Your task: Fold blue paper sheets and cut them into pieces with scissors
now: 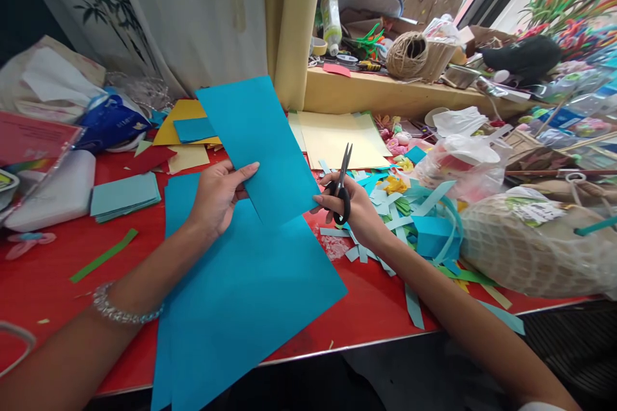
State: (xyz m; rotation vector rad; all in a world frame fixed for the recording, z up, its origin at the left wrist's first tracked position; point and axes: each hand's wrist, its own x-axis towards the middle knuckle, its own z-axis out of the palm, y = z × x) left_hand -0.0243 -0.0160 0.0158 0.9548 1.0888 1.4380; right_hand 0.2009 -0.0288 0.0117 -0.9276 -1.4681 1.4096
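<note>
While the smooth red desk (43, 298) is spreading beneath everything, large flat blue sheets (241, 314) are overlapping on it and jutting past its near edge. Above them you are holding a smaller blue rectangle (265, 141), matte, straight-edged and tilted. Your left hand (216, 199) is clamping its fingers on the left edge; your right hand (357, 209) is gripping black-handled metal scissors (343, 196), blades pointing up, its fingers pinching the lower right corner. Thin paper strips (400, 223) are lying jumbled nearby.
</note>
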